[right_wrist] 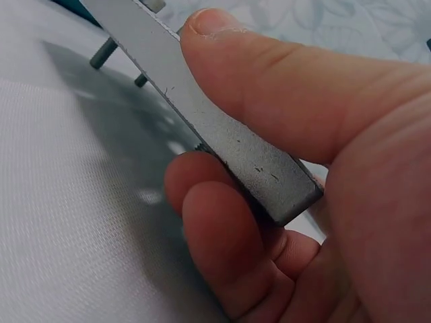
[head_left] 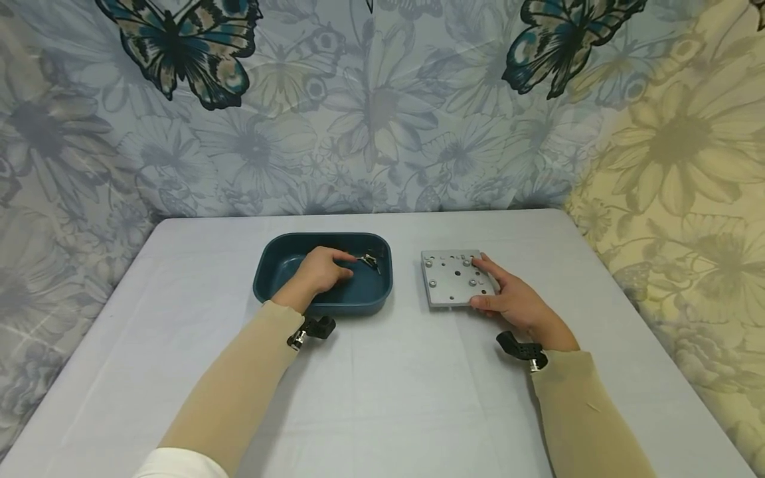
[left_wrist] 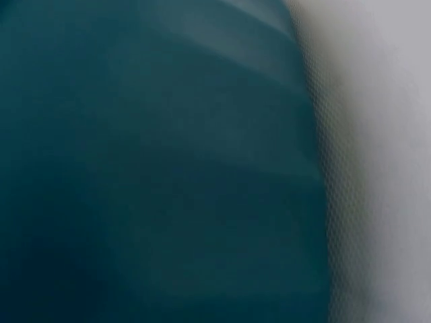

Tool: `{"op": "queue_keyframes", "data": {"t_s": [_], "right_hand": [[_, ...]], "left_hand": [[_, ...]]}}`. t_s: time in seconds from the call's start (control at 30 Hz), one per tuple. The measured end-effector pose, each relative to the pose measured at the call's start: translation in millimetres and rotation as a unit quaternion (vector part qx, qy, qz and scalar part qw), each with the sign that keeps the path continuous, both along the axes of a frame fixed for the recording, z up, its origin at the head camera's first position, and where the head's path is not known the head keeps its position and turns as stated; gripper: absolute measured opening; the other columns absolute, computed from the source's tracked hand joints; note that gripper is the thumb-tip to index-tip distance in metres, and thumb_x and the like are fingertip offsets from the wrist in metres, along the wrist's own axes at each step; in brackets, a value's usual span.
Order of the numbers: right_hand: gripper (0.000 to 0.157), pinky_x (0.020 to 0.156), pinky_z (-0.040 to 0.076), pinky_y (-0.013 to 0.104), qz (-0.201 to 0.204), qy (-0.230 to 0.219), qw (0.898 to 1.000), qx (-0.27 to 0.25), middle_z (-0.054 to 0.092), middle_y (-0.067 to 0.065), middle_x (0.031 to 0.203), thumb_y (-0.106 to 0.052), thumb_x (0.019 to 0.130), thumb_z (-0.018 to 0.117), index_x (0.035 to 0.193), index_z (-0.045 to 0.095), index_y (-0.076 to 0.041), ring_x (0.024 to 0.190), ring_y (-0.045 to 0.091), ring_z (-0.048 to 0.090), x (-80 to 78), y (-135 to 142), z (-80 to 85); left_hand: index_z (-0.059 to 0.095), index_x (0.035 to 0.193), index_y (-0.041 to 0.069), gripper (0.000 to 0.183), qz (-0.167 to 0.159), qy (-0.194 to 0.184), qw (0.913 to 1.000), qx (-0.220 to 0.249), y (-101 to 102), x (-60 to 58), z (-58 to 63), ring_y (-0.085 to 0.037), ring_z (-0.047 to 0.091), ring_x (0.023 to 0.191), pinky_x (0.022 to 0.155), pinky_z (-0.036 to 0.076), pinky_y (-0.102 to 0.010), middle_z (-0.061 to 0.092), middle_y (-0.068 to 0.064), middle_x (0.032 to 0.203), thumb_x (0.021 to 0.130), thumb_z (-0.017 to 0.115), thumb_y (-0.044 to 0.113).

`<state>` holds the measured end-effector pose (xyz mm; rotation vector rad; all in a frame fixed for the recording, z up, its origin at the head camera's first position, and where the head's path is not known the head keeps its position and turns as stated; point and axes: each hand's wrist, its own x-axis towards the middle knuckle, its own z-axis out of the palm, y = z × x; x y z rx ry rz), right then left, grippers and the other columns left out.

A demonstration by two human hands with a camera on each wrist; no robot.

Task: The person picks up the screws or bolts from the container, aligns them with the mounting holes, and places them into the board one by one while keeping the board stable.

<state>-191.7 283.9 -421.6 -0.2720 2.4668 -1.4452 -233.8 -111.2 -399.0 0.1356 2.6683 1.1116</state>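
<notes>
My left hand [head_left: 321, 269] reaches into the dark teal tray [head_left: 382, 292], its index finger stretched out to a small bunch of shiny metal parts [head_left: 372, 263] at the tray's right side. The thumb sits lower and apart from that finger. In the left wrist view only the blurred tray wall [left_wrist: 222, 134] shows, and the hand is out of sight. My right hand [head_left: 516, 302] grips the right side of a silver metal plate [head_left: 445, 273] with holes and screws. The right wrist view shows the thumb over the plate's edge, fingers curled beneath, and screw ends [right_wrist: 103, 54] poking out below.
A white cloth covers the table [head_left: 382, 385]. Tray and plate lie side by side with a gap between them. Behind the table hangs a curtain [head_left: 382, 133] printed with flowers and butterflies. A black wrist camera [head_left: 319, 327] sits at the left sleeve, close to the tray's front edge.
</notes>
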Motion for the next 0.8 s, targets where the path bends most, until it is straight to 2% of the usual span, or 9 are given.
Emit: {"op": "queue_keyframes", "data": {"t_s": [0.03,0.1,0.27,0.43,0.6,0.7,0.8], "right_hand": [[0.095,0.065,0.051,0.026,0.0,-0.002,1.0,-0.003,0.005,-0.006,0.165,-0.028,0.082,0.084,0.159,0.029,-0.021,0.077,0.019,0.059,0.1,0,-0.3],[0.094,0.065,0.052,0.026,0.0,-0.004,1.0,-0.008,0.005,-0.008,0.165,-0.028,0.082,0.084,0.159,0.03,-0.022,0.072,0.02,0.059,0.0,0,-1.3],[0.094,0.064,0.052,0.026,-0.002,-0.004,1.0,-0.014,0.005,-0.009,0.165,-0.028,0.081,0.085,0.158,0.031,-0.024,0.071,0.019,0.059,-1.1,1,-4.2],[0.094,0.064,0.053,0.027,-0.005,-0.003,1.0,-0.02,0.005,-0.008,0.165,-0.028,0.081,0.085,0.158,0.032,-0.023,0.073,0.02,0.06,-1.0,2,-6.5],[0.094,0.067,0.053,0.026,-0.004,0.002,1.0,-0.009,0.007,-0.009,0.165,-0.031,0.08,0.085,0.158,0.033,-0.022,0.072,0.021,0.061,-1.9,1,-9.0],[0.095,0.067,0.052,0.025,-0.005,0.004,1.0,-0.008,0.007,-0.009,0.165,-0.03,0.08,0.086,0.158,0.033,-0.022,0.071,0.02,0.062,-1.7,1,-8.8],[0.094,0.066,0.052,0.025,-0.005,0.002,1.0,-0.016,0.006,-0.008,0.165,-0.027,0.081,0.085,0.158,0.031,-0.02,0.07,0.02,0.061,-1.0,2,-7.9]], "left_hand": [[0.071,0.127,0.016,0.036,-0.001,0.002,1.0,-0.007,0,-0.1,-0.5,-0.021,0.065,0.09,0.08,0.05,-0.036,0.058,-0.009,0.137,0.091,0.074,0.014],[0.07,0.128,0.014,0.037,-0.008,0.016,0.9995,-0.024,0,-0.5,-1.6,-0.023,0.064,0.1,0.088,0.048,-0.038,0.06,-0.01,0.133,0.091,0.073,0.013],[0.07,0.127,0.011,0.036,-0.03,0.051,0.9963,-0.062,1,-3.6,-7.3,-0.028,0.056,0.121,0.102,0.042,-0.042,0.064,-0.01,0.128,0.091,0.073,0.011],[0.069,0.13,0.013,0.036,-0.063,0.071,0.9888,-0.115,3,-4.9,-12.2,-0.026,0.059,0.116,0.098,0.046,-0.042,0.066,-0.009,0.123,0.094,0.07,0.011],[0.067,0.132,0.014,0.034,-0.113,0.088,0.9725,-0.183,6,-2.4,-10.0,-0.028,0.056,0.123,0.103,0.044,-0.044,0.063,-0.009,0.13,0.099,0.063,0.01],[0.066,0.133,0.012,0.033,-0.132,0.094,0.9668,-0.198,8,-2.6,-8.8,-0.028,0.053,0.126,0.105,0.042,-0.043,0.061,-0.009,0.133,0.101,0.059,0.01],[0.065,0.132,0.009,0.032,-0.13,0.097,0.9669,-0.197,9,-3.7,-9.7,-0.027,0.055,0.123,0.103,0.043,-0.043,0.062,-0.01,0.132,0.101,0.06,0.012]]}}
